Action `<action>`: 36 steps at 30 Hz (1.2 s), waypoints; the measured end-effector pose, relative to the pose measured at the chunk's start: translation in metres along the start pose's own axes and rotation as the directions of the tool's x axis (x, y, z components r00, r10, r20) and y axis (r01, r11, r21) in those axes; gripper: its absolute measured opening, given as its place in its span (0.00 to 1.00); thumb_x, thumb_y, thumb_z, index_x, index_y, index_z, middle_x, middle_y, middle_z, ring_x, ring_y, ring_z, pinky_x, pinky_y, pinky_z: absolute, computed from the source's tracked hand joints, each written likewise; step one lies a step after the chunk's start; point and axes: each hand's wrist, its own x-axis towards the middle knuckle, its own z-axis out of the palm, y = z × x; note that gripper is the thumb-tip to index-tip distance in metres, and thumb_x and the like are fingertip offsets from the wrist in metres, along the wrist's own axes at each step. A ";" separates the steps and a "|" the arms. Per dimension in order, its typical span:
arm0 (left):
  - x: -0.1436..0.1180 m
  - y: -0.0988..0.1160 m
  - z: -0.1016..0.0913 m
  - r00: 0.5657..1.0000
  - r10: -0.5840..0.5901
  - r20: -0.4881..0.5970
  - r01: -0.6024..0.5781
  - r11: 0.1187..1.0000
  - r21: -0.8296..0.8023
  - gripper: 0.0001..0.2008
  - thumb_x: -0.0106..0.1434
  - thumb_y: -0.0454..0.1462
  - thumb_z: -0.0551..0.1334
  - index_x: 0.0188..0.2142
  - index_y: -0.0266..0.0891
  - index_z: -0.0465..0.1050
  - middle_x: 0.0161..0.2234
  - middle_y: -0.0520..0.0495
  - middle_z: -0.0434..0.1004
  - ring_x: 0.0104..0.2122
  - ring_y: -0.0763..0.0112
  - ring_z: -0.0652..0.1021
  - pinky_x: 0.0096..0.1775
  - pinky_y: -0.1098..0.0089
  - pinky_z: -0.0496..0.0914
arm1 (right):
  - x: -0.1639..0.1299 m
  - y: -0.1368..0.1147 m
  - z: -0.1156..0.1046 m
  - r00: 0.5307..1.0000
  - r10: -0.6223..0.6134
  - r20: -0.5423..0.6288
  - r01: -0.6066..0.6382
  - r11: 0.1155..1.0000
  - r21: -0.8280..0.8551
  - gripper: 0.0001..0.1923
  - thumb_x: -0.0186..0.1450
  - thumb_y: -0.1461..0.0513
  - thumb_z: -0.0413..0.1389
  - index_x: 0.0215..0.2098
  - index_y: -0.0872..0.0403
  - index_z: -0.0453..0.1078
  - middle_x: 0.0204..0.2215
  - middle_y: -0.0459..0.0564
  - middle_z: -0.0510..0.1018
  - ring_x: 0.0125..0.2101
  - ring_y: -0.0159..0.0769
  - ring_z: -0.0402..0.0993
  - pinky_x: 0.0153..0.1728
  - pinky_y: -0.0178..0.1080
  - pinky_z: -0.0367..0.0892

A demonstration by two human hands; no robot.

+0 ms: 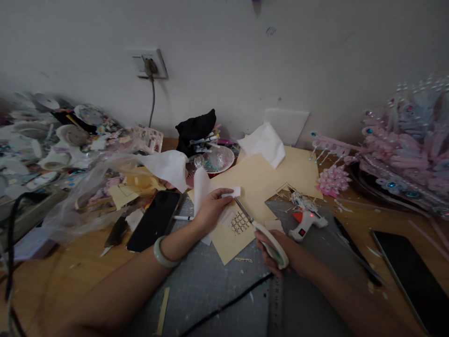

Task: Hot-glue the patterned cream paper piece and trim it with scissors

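In my left hand, thumb and fingers pinch a small piece of white paper near the middle of the view. My right hand is wrapped round the white handles of a pair of scissors. Their metal blades point up and left, with the tips at the lower edge of the white piece; whether they are cutting I cannot tell. Below the blades lies a cream sheet with a dark honeycomb pattern drawn on it. A pale bangle circles my left wrist.
A grey cutting mat covers the table's middle. A glue gun with a red light, a steel ruler and a phone are on the right. Left lie another phone and a plastic bag. A black cable crosses the mat.
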 end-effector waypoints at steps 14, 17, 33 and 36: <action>0.000 -0.001 0.000 0.999 -0.030 0.018 0.029 0.999 0.039 0.13 0.45 0.32 0.65 0.34 0.37 0.70 0.22 0.52 0.73 0.22 0.76 0.72 0.26 0.76 0.63 | 0.001 0.000 0.000 0.999 0.031 -0.039 -0.032 0.999 -0.040 0.25 0.52 0.41 0.49 0.20 0.55 0.57 0.05 0.38 0.61 0.05 0.26 0.58 0.05 0.27 0.45; 0.000 -0.001 0.000 1.000 -0.029 0.011 0.028 0.998 0.048 0.14 0.45 0.32 0.65 0.34 0.37 0.70 0.22 0.51 0.73 0.22 0.76 0.72 0.25 0.76 0.63 | -0.004 -0.006 0.004 0.999 0.031 -0.044 -0.033 0.998 -0.055 0.24 0.53 0.42 0.49 0.21 0.55 0.58 0.06 0.38 0.61 0.06 0.26 0.59 0.05 0.27 0.45; 0.002 -0.001 -0.001 1.000 -0.015 -0.002 0.015 0.998 0.065 0.15 0.44 0.33 0.66 0.34 0.37 0.71 0.23 0.51 0.74 0.23 0.74 0.73 0.27 0.74 0.64 | -0.006 -0.006 0.004 0.998 0.014 -0.065 -0.018 0.998 -0.056 0.21 0.54 0.46 0.51 0.21 0.54 0.55 0.06 0.37 0.61 0.06 0.25 0.58 0.06 0.27 0.46; 0.001 -0.001 -0.001 1.000 -0.019 -0.002 0.020 0.998 0.054 0.15 0.43 0.33 0.66 0.34 0.37 0.71 0.24 0.51 0.74 0.24 0.74 0.73 0.27 0.74 0.64 | -0.005 -0.005 0.003 0.999 0.014 -0.044 -0.016 0.999 -0.047 0.21 0.54 0.46 0.51 0.21 0.54 0.55 0.07 0.38 0.62 0.06 0.26 0.59 0.06 0.27 0.47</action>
